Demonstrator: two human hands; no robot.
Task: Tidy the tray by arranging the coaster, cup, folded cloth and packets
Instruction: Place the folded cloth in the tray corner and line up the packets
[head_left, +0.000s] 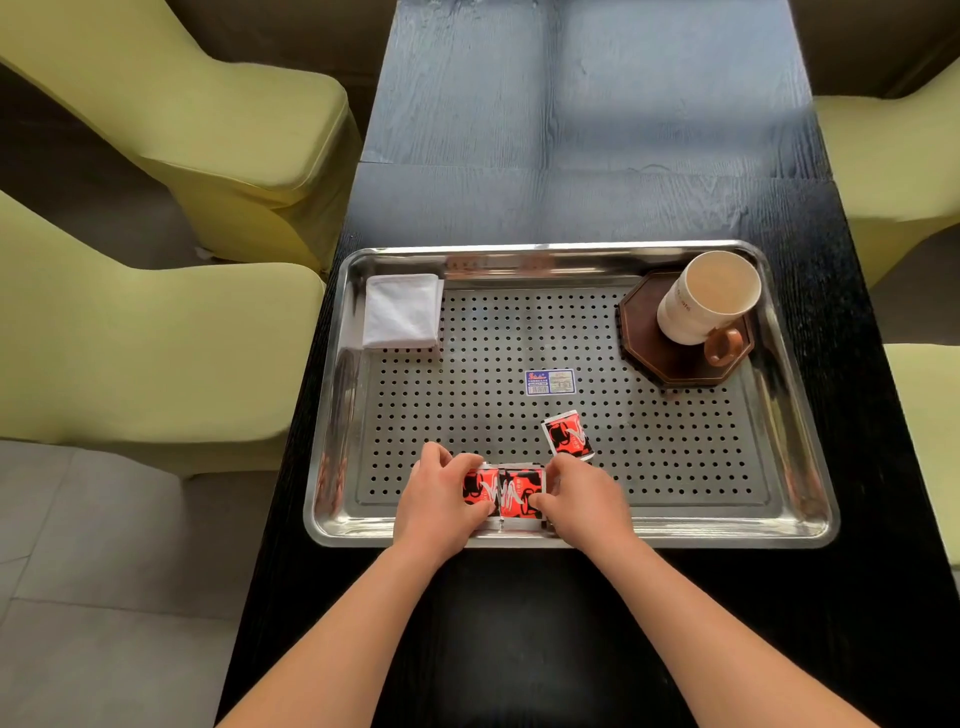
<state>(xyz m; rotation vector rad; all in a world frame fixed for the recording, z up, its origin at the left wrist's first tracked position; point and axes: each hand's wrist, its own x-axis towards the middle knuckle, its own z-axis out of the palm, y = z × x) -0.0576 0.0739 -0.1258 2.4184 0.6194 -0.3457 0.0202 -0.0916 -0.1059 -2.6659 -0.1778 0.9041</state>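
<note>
A steel perforated tray (789, 467) lies on the dark table. At its near edge two red and black packets sit side by side: my left hand (439, 501) pinches the left packet (480, 491) and my right hand (587, 501) pinches the right packet (522, 493). A third packet (567, 435) lies tilted just beyond my right hand, untouched. A folded white cloth (402, 310) rests in the tray's far left corner. In the far right corner a white cup (706, 296) with a brown handle stands on a dark octagonal coaster (649, 338).
A small blue and white sticker (550, 382) is stuck to the tray's middle. The black table (571, 156) runs away from me. Yellow-green covered chairs (156, 338) stand along both sides, with grey floor tiles at lower left.
</note>
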